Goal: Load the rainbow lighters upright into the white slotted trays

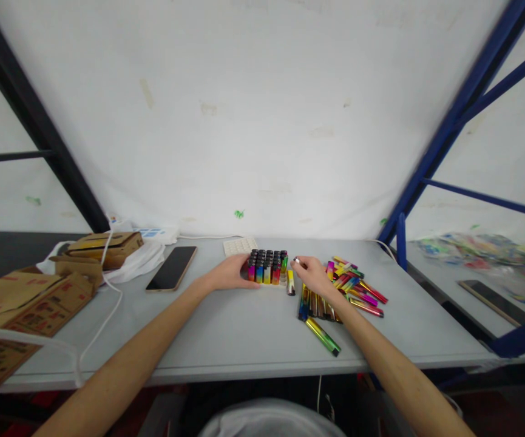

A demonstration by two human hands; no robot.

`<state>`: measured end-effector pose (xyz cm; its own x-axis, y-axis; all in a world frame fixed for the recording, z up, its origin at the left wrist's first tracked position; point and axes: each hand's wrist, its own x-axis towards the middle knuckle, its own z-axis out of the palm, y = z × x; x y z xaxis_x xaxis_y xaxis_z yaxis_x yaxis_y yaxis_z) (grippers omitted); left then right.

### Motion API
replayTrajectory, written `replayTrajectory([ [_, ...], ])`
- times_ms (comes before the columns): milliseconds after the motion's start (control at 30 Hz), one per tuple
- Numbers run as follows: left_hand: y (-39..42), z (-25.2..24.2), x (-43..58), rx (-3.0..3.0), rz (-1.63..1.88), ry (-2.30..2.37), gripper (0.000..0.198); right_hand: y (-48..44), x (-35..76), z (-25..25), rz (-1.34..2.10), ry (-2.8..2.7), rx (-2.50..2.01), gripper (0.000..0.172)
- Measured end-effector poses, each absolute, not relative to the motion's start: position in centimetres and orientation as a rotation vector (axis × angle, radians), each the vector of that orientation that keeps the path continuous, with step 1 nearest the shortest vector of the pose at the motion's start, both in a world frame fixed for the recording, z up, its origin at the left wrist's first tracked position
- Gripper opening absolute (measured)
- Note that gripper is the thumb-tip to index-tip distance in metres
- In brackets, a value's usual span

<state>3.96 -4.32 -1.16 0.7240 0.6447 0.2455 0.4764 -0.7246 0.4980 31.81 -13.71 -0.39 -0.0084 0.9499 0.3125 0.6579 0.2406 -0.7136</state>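
Observation:
A tray of upright coloured lighters point(267, 267) stands on the grey table point(226, 328). My left hand point(230, 273) rests against the tray's left side, fingers curled round its edge. My right hand point(311, 276) is just right of the tray, fingers pinched on one lighter point(297, 261) with a metal top. Another lighter point(290, 283) lies flat between the tray and that hand. A heap of loose coloured lighters point(348, 288) lies to the right, and one lighter point(323, 335) lies apart nearer me.
A dark phone point(172, 268) lies left of the tray. Cardboard boxes point(25, 303) and a white bag sit at the far left. A white empty tray point(240, 246) lies behind. A blue rack post point(401, 240) stands at right, with a neighbouring table holding a second phone point(494, 300).

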Motion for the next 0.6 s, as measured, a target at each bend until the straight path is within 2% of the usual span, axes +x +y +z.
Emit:
replayTrajectory([
  [333, -4.19, -1.44, 3.94, 2.529, 0.580, 0.861, 0.072, -13.81, 31.56, -0.37, 0.471, -1.740, -1.451, 0.046],
  [600, -4.29, -1.26, 3.96, 2.526, 0.565, 0.877, 0.072, -13.69, 31.71, -0.58, 0.490, -1.738, -1.443, 0.038],
])
